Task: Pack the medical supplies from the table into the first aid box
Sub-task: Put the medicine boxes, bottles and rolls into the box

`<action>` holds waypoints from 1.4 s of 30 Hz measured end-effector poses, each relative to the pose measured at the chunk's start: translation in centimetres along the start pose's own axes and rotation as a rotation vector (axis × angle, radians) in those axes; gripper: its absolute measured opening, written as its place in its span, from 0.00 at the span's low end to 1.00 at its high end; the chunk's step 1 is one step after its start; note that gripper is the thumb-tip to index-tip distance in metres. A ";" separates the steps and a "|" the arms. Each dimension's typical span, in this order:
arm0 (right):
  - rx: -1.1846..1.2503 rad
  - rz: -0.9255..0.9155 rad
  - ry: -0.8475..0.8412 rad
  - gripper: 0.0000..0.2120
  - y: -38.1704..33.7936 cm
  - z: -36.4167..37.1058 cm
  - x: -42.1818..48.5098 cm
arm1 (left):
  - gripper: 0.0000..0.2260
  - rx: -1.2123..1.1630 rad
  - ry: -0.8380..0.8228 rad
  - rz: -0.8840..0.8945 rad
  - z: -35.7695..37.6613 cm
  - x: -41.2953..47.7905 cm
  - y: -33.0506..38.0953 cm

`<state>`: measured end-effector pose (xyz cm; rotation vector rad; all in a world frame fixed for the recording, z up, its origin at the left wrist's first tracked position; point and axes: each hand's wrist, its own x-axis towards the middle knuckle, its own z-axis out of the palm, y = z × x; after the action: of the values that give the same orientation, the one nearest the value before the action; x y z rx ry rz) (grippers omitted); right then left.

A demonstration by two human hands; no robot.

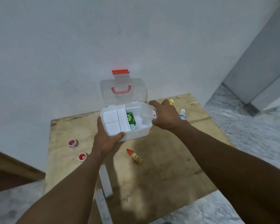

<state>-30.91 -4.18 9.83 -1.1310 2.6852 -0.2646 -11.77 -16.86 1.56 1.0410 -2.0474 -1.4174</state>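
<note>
Box: the white first aid box (137, 135) stands near the far edge of the tabletop (168, 167), its clear lid (123, 91) raised upright against the wall, with a red handle and red latch.
Inside: a white divided tray (114, 119) covers the left part; a green packet (131, 118) and a pale teal item (132, 126) lie in the open part beside it.
Left hand: the left hand (106, 139) grips the box's near-left corner, thumb along the front rim, fingers up the left side.
Right hand: the right hand (166, 115) is at the box's right end, fingers curled around a clear plastic piece (146, 113) with a small red-and-white mark; what that piece is I cannot tell.
Still out, left: two red-topped round tubs (73, 143) near the left edge.
Still out, front: an orange dropper bottle (135, 156) lying on its side, just in front of the box.
Still out, right: a white bottle (182, 113) and a yellow-capped one (171, 101), toward the far right corner behind the right hand.
Near edge: a white oblong item (105, 181), partly hidden by the left forearm.
</note>
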 end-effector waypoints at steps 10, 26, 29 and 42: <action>-0.262 -0.064 -0.115 0.20 -3.5 0.8 3.2 | 0.46 -0.011 0.029 0.035 0.2 0.8 -1.4; -0.250 -0.260 -0.171 0.22 -4.4 3.4 7.4 | 0.44 -0.017 0.062 0.044 1.0 1.3 -2.0; -0.187 -0.242 -0.169 0.20 -4.1 3.7 7.5 | 0.43 -0.015 0.050 0.053 1.1 1.5 -2.1; 0.033 -0.203 -0.164 0.28 -4.0 6.0 7.3 | 0.43 -0.011 0.066 0.058 1.3 1.6 -2.0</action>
<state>-31.56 -12.62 4.11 -1.3545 2.4191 -0.2372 -12.98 -17.76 -0.91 1.0022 -2.0039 -1.3463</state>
